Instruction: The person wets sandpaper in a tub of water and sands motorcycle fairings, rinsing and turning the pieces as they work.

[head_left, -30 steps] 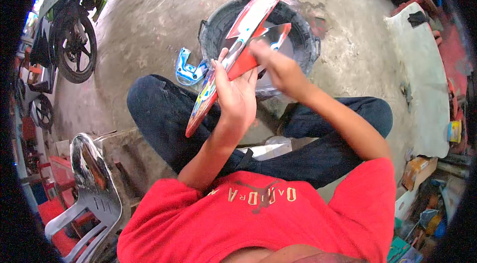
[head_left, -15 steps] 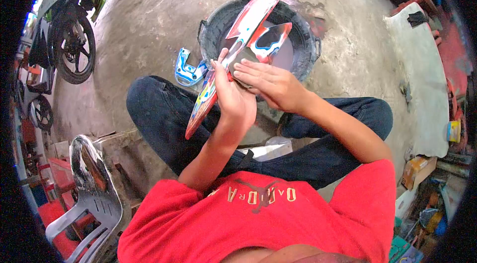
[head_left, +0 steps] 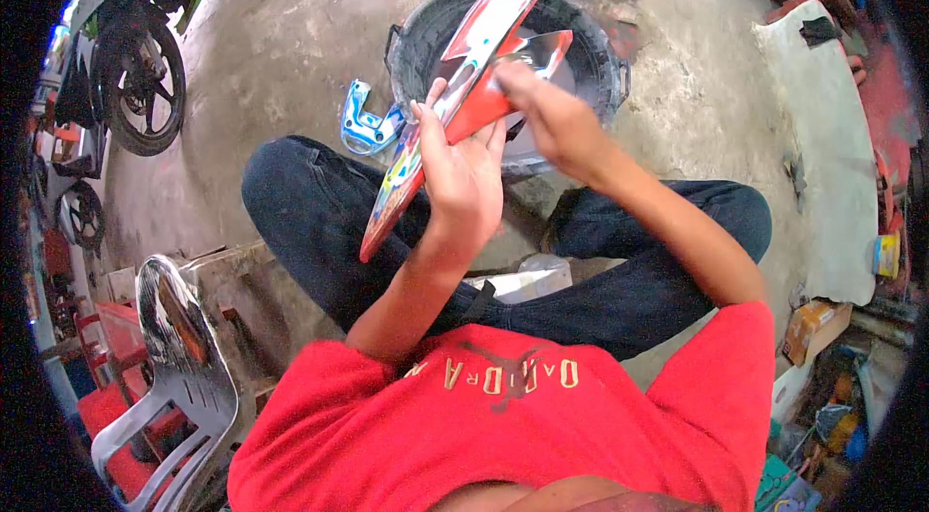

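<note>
Working a panel [head_left: 482, 107], far end over the tub [head_left: 418, 43].
Left hand [head_left: 463, 178] grasps it; right hand [head_left: 561, 130] blurs at its red face, grip unclear; steady support seems called for.

1. Two hands are counted: one left hand [head_left: 464, 168], one right hand [head_left: 559, 120].
2. One red-and-white painted panel [head_left: 476, 113] is counted.
3. One blue-and-white piece [head_left: 360, 130] is seen.
4. One basin [head_left: 418, 38] is counted, with two handles [head_left: 625, 78] shown.
5. Two spoked wheels [head_left: 145, 88] are clearly seen.
6. One grey chair [head_left: 189, 386] is counted.
7. One cardboard box [head_left: 818, 329] is seen.
</note>
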`<state>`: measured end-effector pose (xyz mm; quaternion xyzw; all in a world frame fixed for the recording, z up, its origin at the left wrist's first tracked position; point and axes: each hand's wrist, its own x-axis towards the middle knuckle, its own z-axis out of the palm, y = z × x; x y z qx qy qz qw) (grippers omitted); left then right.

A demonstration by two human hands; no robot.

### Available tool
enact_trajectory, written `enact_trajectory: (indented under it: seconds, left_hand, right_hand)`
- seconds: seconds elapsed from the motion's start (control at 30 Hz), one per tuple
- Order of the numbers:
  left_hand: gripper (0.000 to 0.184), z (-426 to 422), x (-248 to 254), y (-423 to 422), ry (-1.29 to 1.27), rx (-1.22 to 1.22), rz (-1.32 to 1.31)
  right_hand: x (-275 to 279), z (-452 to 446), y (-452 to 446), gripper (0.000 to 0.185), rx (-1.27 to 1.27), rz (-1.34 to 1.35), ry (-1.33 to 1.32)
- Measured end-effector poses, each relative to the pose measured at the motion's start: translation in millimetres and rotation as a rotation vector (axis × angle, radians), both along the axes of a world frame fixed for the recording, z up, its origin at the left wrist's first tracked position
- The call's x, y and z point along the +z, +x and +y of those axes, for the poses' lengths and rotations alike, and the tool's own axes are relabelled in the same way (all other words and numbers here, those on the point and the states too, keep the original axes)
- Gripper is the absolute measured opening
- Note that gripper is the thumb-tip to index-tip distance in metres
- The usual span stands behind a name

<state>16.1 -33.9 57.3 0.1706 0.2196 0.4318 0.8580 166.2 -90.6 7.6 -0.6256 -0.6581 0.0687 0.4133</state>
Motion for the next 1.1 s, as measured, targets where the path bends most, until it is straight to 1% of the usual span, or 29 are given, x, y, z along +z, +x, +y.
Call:
enact_trajectory:
  seconds: [0.07,0.1,0.17,0.2,0.23,0.27,0.33,0.4,0.47,0.5,0.53,0.6,0.67,0.7,0.77,0.8,0.83,0.87,0.93,0.97,1.0,1.07,1.1]
  left_hand:
    - [0.05,0.7,-7.3,-2.7,0.035,-0.022,0.035]
    - [0.05,1.6,-9.0,-3.7,0.067,-0.02,0.046]
    - [0.05,-0.3,-8.4,-1.6,0.029,0.001,-0.009]
    - [0.05,-0.1,-6.6,0.6,0.012,0.013,-0.042]
    - [0.05,-0.3,-3.4,1.7,-0.009,0.022,-0.018]
    - [0.05,-0.7,-4.7,1.4,0.01,0.006,-0.038]
    - [0.05,-0.3,-8.8,0.2,0.047,-0.022,-0.079]
    - [0.05,-0.1,-9.3,-2.9,0.07,-0.026,-0.036]
    - [0.051,-1.4,-9.0,-5.2,0.056,-0.019,-0.011]
    - [0.051,-0.8,-5.4,-1.6,0.033,-0.006,-0.018]
    - [0.051,-1.1,-3.4,0.4,0.008,0.008,-0.028]
    - [0.051,-0.6,-6.5,1.3,0.049,-0.008,-0.036]
    - [0.051,-0.5,-15.5,-4.1,0.101,-0.033,-0.039]
    - [0.052,1.7,-16.8,-6.3,0.157,-0.023,0.067]
    - [0.051,-1.1,-14.2,-1.9,0.094,-0.008,-0.023]
    - [0.051,-1.8,-11.8,0.6,0.063,0.0,-0.07]
    - [0.051,-1.7,-9.7,1.3,0.038,0.021,-0.053]
    - [0.051,-2.0,-7.8,1.5,0.03,0.014,-0.048]
    - [0.051,-1.6,-5.7,1.4,0.014,0.004,-0.037]
    - [0.052,-1.0,-8.3,0.3,0.037,-0.005,-0.028]
    - [0.052,0.9,-12.6,-1.7,0.063,-0.016,-0.017]
    - [0.052,1.0,-15.8,-4.3,0.084,-0.016,-0.022]
    - [0.052,-0.3,-14.4,-1.7,0.081,-0.007,-0.043]
  right_hand:
    - [31.0,-9.1,-26.5,0.043,0.238,-0.156,0.059]
    - [33.4,-9.6,-27.0,0.045,0.328,-0.189,0.108]
    - [5.0,-6.3,-7.9,0.045,0.153,-0.136,0.079]
    - [3.1,0.7,0.6,0.045,0.067,-0.115,0.067]
    - [1.6,5.3,6.2,0.045,-0.077,0.078,-0.082]
    - [-0.7,3.9,6.1,0.046,-0.03,-0.023,-0.034]
    - [12.4,1.5,-5.3,0.048,0.07,-0.226,0.06]
    - [32.1,-5.2,-22.6,0.054,0.295,-0.266,0.084]
    - [15.2,-2.9,-8.0,0.051,0.188,-0.227,0.08]
    - [-2.6,2.4,4.5,0.049,0.065,-0.13,0.049]
    - [-1.7,8.0,9.2,0.047,-0.083,-0.1,-0.024]
    - [4.7,-0.1,-0.3,0.043,-0.059,-0.053,-0.074]
    - [27.1,-5.1,-28.0,0.044,0.221,-0.162,0.098]
    - [35.2,-7.3,-32.8,0.045,0.298,-0.241,0.109]
    - [8.1,-1.7,-12.1,0.045,0.146,-0.154,0.072]
    - [5.3,5.3,-1.8,0.044,0.07,-0.114,0.054]
    - [3.2,10.3,6.5,0.043,-0.079,-0.027,-0.051]
    - [-0.6,8.2,7.5,0.044,-0.042,-0.056,-0.022]
    - [9.4,3.3,-5.1,0.046,0.035,-0.114,0.035]
    - [18.0,-4.0,-16.7,0.047,0.123,-0.183,0.056]
    - [29.3,-6.5,-22.5,0.049,0.271,-0.216,0.089]
    - [20.4,-7.2,-13.9,0.049,0.214,-0.148,0.029]
    - [14.2,-4.2,-10.6,0.048,0.121,-0.089,-0.019]
